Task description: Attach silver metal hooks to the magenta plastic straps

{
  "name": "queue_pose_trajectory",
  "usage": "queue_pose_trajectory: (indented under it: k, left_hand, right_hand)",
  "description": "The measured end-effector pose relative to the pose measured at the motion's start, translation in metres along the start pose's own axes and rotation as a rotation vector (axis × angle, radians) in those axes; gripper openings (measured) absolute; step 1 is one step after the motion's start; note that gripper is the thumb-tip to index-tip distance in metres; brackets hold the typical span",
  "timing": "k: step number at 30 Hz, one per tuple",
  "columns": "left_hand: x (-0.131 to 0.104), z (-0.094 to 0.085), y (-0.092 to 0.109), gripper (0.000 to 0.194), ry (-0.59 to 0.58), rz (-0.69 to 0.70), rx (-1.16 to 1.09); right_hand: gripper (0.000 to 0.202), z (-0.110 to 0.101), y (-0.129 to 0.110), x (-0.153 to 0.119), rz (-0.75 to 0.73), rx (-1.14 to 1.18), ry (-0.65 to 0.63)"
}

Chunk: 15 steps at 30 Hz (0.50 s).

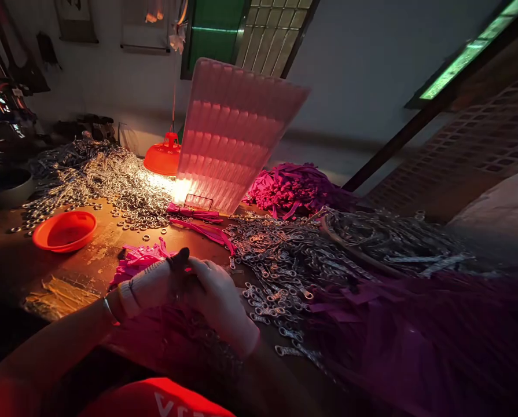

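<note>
My left hand (150, 285), in a pale glove with dark fingertips and a bangle at the wrist, meets my right hand (219, 295) low in the middle of the head view. The right hand also wears a pale glove, its fingers curled in toward the left. Both look closed; whatever is between them is hidden by fingers and shadow. Just behind the left hand lies a bundle of bright pink strips (139, 258). To the right of my right hand, a heap of metal pieces with ringed ends (276, 266) spreads over the table (106, 220).
A red lamp (163, 156) hangs low over a pile of metal rings (124, 179). A ribbed translucent panel (237, 127) stands upright beside it. An orange bowl (65, 231) sits at left. Magenta strips (297, 185) are heaped behind, and purple strips (406, 330) at right.
</note>
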<state>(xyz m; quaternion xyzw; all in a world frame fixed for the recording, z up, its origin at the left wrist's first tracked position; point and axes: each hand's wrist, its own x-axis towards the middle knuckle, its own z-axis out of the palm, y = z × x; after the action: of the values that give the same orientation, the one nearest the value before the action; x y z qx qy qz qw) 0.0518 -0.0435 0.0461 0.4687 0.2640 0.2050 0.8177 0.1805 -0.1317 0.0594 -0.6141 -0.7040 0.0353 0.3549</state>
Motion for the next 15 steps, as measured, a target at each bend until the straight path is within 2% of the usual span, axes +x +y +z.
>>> queue_pose_trajectory:
  k: [2, 4, 7, 10, 12, 15]
  left_hand:
    - [-0.006, 0.003, -0.003, 0.033, 0.028, 0.065, 0.012]
    - [-0.013, 0.004, -0.007, 0.03, 0.066, 0.131, 0.001]
    - [-0.02, 0.003, -0.012, 0.027, 0.096, 0.133, -0.062]
    - [-0.024, 0.001, -0.012, 0.02, 0.081, 0.023, -0.074]
    - [-0.026, 0.0, -0.008, 0.016, 0.02, -0.026, 0.06]
    - [-0.026, 0.001, -0.001, 0.007, -0.073, 0.014, 0.279]
  right_hand:
    - [0.03, 0.001, 0.002, -0.002, 0.067, 0.092, 0.109]
    - [0.028, 0.001, 0.004, -0.006, 0.136, 0.187, 0.195]
    - [0.025, -0.002, 0.006, -0.012, 0.178, 0.279, 0.204]
    - [0.033, -0.009, 0.007, -0.017, 0.12, 0.259, 0.13]
    - [0.042, -0.015, 0.007, -0.019, 0.04, 0.199, 0.029]
    - [0.043, -0.018, 0.007, -0.021, -0.075, 0.084, -0.14]
